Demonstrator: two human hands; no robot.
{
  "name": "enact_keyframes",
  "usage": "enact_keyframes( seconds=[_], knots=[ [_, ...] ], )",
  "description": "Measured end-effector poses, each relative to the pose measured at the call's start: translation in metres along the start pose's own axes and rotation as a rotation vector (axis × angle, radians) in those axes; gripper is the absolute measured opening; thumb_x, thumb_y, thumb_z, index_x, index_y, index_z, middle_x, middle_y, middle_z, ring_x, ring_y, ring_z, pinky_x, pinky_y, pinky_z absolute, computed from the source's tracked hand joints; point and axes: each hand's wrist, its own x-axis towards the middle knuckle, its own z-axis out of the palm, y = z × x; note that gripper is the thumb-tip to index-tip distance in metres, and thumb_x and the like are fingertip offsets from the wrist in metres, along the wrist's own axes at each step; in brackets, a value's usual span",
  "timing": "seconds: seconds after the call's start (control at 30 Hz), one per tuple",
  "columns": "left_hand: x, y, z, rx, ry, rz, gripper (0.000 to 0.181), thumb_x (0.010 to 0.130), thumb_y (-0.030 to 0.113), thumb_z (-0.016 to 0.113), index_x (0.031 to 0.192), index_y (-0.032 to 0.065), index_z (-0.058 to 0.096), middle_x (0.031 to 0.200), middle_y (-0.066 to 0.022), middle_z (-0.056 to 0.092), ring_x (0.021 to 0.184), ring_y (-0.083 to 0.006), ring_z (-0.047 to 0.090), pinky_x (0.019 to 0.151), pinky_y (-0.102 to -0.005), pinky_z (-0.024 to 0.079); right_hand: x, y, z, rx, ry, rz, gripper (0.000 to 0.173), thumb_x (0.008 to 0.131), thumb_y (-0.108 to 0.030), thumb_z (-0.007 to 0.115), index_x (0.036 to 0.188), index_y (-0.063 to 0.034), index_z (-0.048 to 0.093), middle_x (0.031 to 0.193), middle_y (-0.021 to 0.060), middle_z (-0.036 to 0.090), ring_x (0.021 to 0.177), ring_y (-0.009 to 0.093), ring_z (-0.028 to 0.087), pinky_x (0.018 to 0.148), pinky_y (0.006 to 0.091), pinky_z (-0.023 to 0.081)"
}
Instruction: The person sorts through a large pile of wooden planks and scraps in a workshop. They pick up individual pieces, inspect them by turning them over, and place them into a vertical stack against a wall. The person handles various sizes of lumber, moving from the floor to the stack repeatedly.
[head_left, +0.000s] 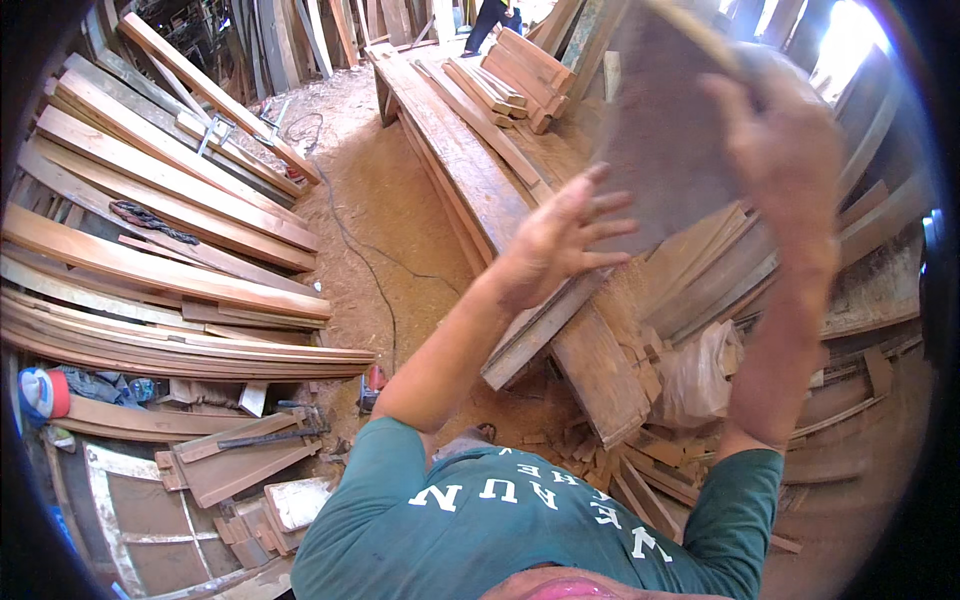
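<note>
A large brown wooden panel (667, 127), blurred by motion, stands tilted above the right side of the workbench. My right hand (787, 135) grips its pale upper edge, with the thumb over the near face. My left hand (574, 229) is raised beside the panel's lower left part, fingers spread and holding nothing; whether the fingertips touch the panel I cannot tell. Below my left forearm, a short thick grey-brown board (547, 330) lies across the long plank bench (465, 150). The bench's near end (604, 382) reaches down toward my body.
Stacked planks (172, 262) fill the left side. A black cord (352, 240) crosses the sawdust floor. More boards (525, 79) lie beyond the bench, near a person's legs (487, 26). Offcuts and a plastic bag (697, 375) are at the right; a framed panel (240, 465) lies lower left.
</note>
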Motion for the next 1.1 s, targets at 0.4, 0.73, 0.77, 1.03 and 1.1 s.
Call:
enact_keyframes(
  seconds=[0.4,0.73,0.77,1.03,1.1],
  knots=[
    [-0.241,0.017,-0.028,-0.245,0.564,0.102,0.059,0.1,0.042,0.053,0.143,0.0026,0.043,0.135,-0.0146,0.057,0.124,-0.0289,0.056,0.106,-0.0465,0.046,-0.165,-0.277,0.009,0.394,-0.308,-0.304,0.027,0.079,-0.026,0.064,0.096,-0.0042,0.066,0.088,0.0051,0.06,0.084,0.019,0.053,0.064,0.0336,0.04],
    [-0.429,-0.094,-0.24,-0.055,1.32,-0.236,0.041,0.101,0.027,0.057,0.132,-0.0004,0.057,0.129,-0.0129,0.064,0.116,-0.0293,0.061,0.107,-0.0436,0.045,-0.283,-0.237,0.093,0.855,-1.15,-0.056,0.04,0.087,-0.033,0.067,0.109,0.0005,0.065,0.107,0.021,0.067,0.108,0.037,0.063,0.092,0.0493,0.051],
    [-0.44,-0.112,-0.265,-0.037,1.406,-0.253,0.04,0.102,0.027,0.057,0.131,-0.0005,0.058,0.13,-0.0131,0.064,0.117,-0.0288,0.061,0.107,-0.0429,0.045,-0.296,-0.223,0.111,0.808,-1.245,0.042,0.041,0.087,-0.033,0.068,0.109,0.0008,0.064,0.109,0.0224,0.067,0.111,0.038,0.063,0.094,0.0496,0.051],
    [-0.416,-0.143,-0.33,0.107,1.456,-0.355,0.044,0.105,0.036,0.053,0.13,-0.0011,0.056,0.132,-0.013,0.061,0.119,-0.0271,0.059,0.105,-0.043,0.045,-0.449,-0.157,0.249,0.638,-1.332,1.047,0.055,0.09,-0.037,0.067,0.13,0.0002,0.059,0.124,0.0276,0.064,0.118,0.04,0.061,0.099,0.0456,0.049],
    [-0.376,-0.145,-0.314,0.076,1.406,-0.385,0.044,0.106,0.037,0.052,0.128,-0.0008,0.055,0.129,-0.0128,0.062,0.118,-0.0278,0.059,0.104,-0.0448,0.046,-0.46,-0.163,0.263,0.653,-1.293,1.206,0.056,0.091,-0.037,0.067,0.132,0.0011,0.058,0.125,0.0278,0.064,0.119,0.039,0.061,0.101,0.0443,0.048]
  ],
)
